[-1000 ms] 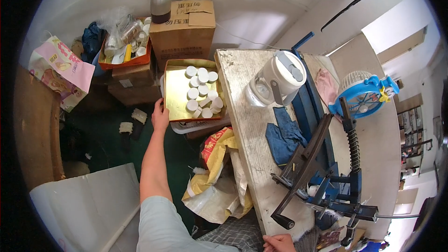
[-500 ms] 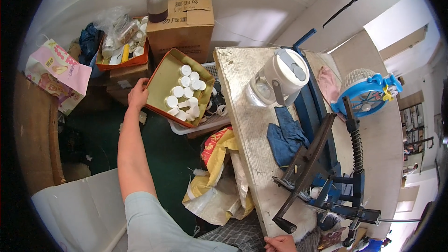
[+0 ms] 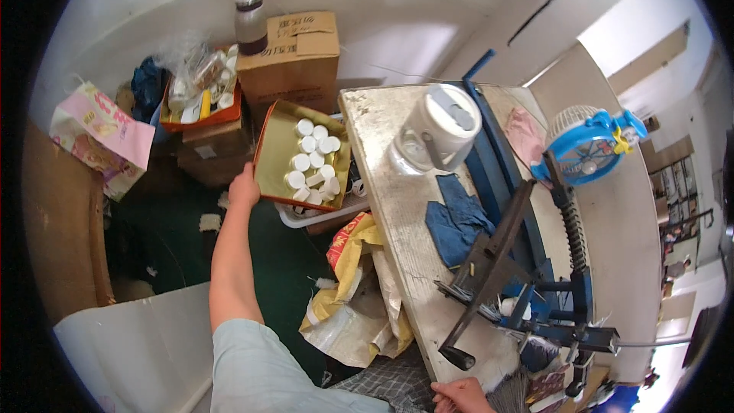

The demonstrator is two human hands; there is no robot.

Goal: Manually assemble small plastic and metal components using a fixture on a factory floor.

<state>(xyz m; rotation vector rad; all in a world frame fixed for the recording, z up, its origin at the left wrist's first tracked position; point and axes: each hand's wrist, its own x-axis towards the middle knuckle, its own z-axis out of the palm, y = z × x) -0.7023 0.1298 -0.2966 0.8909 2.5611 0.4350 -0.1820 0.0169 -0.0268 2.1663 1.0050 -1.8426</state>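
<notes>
My left hand (image 3: 245, 186) is closed on the near left corner of a shallow open box (image 3: 269, 154) with orange-red sides and a yellowish inside. Several small white-capped containers (image 3: 304, 144) lie loose in it, some upright and some on their sides. The box sits over a white plastic basket (image 3: 297, 219), hiding most of it. At the near corner of the worktable (image 3: 390, 222), my right hand (image 3: 462, 396) has its fingers curled around the edge.
On the table stand a clear jug with a white lid (image 3: 451, 118), a blue cloth (image 3: 457, 218), a black lever press (image 3: 497, 275) and a blue fan (image 3: 589, 149). A yellow-and-red sack (image 3: 352, 291) lies below. Behind are a cardboard box (image 3: 294, 69) and another orange box (image 3: 202, 118).
My left hand has shifted the open box slightly right and towards me, turning it straighter over the basket. My right hand stays by the table corner. The whole view has shifted a little.
</notes>
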